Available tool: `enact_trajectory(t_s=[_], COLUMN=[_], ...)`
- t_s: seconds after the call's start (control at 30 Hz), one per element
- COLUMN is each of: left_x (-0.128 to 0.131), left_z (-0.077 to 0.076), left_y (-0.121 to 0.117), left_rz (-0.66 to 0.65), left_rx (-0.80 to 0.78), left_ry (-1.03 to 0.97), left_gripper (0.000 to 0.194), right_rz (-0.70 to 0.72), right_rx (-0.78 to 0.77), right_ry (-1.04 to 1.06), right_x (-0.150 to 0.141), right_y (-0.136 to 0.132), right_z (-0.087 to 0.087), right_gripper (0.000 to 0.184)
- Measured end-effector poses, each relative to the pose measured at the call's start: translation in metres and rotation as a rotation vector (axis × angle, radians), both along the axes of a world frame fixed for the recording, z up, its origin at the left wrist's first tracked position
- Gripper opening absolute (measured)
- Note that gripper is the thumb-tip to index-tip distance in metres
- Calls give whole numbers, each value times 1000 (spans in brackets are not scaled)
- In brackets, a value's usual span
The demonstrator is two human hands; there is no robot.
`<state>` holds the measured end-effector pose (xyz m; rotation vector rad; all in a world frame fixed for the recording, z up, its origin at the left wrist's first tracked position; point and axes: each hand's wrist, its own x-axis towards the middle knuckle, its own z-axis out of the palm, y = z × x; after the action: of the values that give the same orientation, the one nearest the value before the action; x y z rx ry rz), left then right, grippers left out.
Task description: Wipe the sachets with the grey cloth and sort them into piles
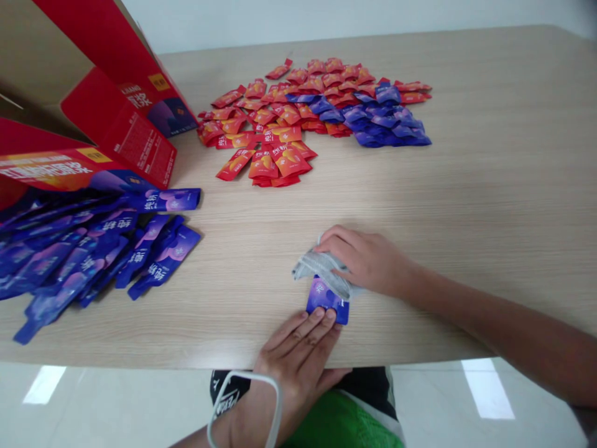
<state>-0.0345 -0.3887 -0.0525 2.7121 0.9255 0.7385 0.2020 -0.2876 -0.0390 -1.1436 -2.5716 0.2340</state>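
Pressing with flat fingers, the person's left hand lies on the near edge of a small blue-purple packet by the table's near edge. Its fingers are straight and close together, gripping nothing. The right hand has its fingers bent around a bunched grey cloth, which covers the packet's far edge. The packet looks light, thin and bendy, with a glossy, probably slippery skin; it could skid or crease under a sideways rub, and hard squeezing might strain its seams. Its near edge seems the best place to steady it, flat-fingered; for lifting, a gentle pinch at a side edge should do. The cloth looks soft and limp, easily held in a loose bunch. Far off lie red packets; at left, more blue packets lie beside a red box.
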Motion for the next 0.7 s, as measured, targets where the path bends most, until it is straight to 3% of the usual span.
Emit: enact_trajectory(t_s=[0.13,0.23,0.37,0.5,0.7], left_x=[1,1,1,0,2], left_z=[0,-2,-5,-6,-6], left_y=[2,3,0,-4,0], left_rz=[-4,-2,13,54,1], left_rx=[-14,19,18,-35,9], left_ry=[7,-21,-43,-50,-34], left_gripper=[40,39,36,30,42], right_rz=[-120,-142,27,185,-29], right_rx=[29,82,114,8,17], right_ry=[-84,-36,55,-18,-28], right_x=[12,10,-7,-20,-4], right_y=[22,14,-21,-40,-1], right_z=[6,14,16,7,1], right_gripper=[25,25,24,18,23])
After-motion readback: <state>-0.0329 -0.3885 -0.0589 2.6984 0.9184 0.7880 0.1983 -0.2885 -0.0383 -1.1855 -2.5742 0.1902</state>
